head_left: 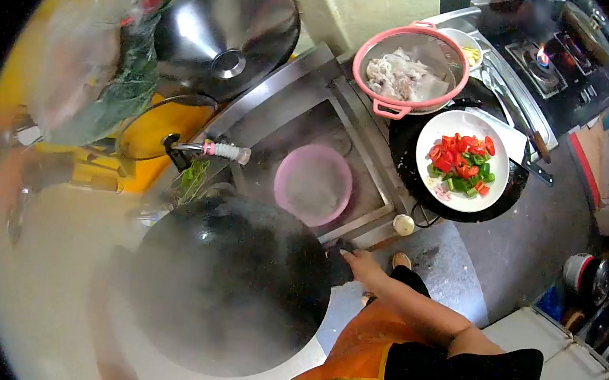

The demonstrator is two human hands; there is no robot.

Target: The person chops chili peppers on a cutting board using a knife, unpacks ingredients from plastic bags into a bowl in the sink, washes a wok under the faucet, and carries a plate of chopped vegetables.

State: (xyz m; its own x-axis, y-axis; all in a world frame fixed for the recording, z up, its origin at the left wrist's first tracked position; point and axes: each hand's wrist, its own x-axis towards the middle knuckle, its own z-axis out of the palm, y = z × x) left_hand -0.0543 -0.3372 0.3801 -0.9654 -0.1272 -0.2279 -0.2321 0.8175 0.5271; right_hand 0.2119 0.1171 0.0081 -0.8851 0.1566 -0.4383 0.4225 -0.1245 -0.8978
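Observation:
A large black wok [234, 294] hangs over the near edge of the sink, with steam rising around it. My right hand [362, 266] is closed at the wok's right edge, where a dark piece like a cloth [340, 265] lies between fingers and rim. On the left side my left hand [119, 268] is blurred by steam near the wok's edge; its fingers do not show. Past the wok a pink basin [314, 185] stands in the metal sink [262, 137]. Steam hides what the wok and the basin hold. A tap [227, 152] reaches over the sink from the left.
Right of the sink, a white plate [460, 195] of chopped red and green peppers rests on a black pan [516, 186]. Behind it stands a pink strainer [410, 71] with pale pieces. A knife [541, 173] lies nearby. A burner flame [542, 58] burns farther back. A large lid [228, 34] leans at upper left.

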